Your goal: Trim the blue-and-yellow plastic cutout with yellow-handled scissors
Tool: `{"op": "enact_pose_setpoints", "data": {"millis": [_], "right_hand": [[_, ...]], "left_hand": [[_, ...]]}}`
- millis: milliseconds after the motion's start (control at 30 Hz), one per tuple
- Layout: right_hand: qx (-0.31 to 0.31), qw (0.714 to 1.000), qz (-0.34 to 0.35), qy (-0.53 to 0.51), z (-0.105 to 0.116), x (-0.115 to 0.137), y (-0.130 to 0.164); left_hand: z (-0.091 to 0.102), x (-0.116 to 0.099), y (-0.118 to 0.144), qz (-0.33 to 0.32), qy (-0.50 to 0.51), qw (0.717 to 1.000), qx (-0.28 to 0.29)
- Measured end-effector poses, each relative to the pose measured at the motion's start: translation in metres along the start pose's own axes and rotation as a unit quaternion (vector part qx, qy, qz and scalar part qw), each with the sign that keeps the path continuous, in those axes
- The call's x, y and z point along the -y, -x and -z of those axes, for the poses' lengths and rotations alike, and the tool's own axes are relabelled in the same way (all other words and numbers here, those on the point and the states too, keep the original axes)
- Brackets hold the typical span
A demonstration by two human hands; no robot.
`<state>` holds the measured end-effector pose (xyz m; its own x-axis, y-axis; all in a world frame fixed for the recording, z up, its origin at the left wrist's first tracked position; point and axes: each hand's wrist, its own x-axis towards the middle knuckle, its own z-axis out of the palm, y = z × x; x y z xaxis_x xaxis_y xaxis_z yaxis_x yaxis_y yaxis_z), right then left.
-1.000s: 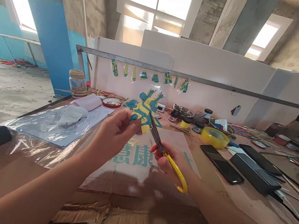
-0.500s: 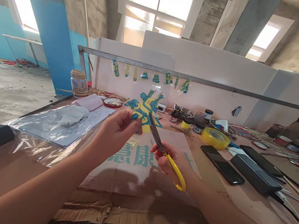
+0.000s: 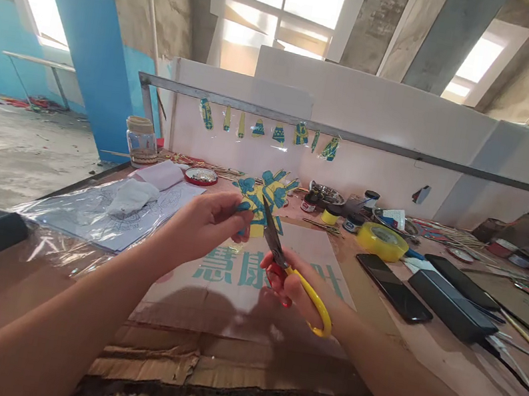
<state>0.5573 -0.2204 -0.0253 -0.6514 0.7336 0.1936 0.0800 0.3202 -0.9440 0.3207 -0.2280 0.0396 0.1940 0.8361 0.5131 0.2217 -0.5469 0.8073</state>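
Note:
Between thumb and fingers, my left hand (image 3: 213, 220) pinches a blue-and-yellow painted cutout (image 3: 261, 194) at its lower left. My right hand (image 3: 297, 288) is closed round yellow-handled scissors (image 3: 311, 297), whose dark blades point up and left. The blades lie against the cutout in this view; whether they are cutting into it I cannot tell. Under both hands lies a sheet (image 3: 210, 310) with large green printed characters, partly covered by my right hand. Several smaller blue-and-yellow pieces (image 3: 279, 133) hang from a metal bar (image 3: 365, 140) behind.
On the right are a roll of clear yellow tape (image 3: 383, 241), a phone (image 3: 394, 290) and a black box with cables (image 3: 452, 307). Small paint jars (image 3: 330, 216) stand at the back. Left are plastic-covered drawings (image 3: 111, 230), a white cloth (image 3: 132, 197) and a glass jar (image 3: 140, 142).
The cutout has turned a little and shifted right and slightly down. The scissor blades now stand more upright against it. The camera view has moved slightly.

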Motion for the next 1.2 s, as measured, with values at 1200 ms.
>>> {"op": "enact_pose_setpoints", "data": {"millis": [1200], "right_hand": [[-0.002, 0.992, -0.013, 0.122, 0.01, 0.018, 0.0]], "left_hand": [[0.001, -0.011, -0.001, 0.106, 0.026, 0.994, -0.002]]}}
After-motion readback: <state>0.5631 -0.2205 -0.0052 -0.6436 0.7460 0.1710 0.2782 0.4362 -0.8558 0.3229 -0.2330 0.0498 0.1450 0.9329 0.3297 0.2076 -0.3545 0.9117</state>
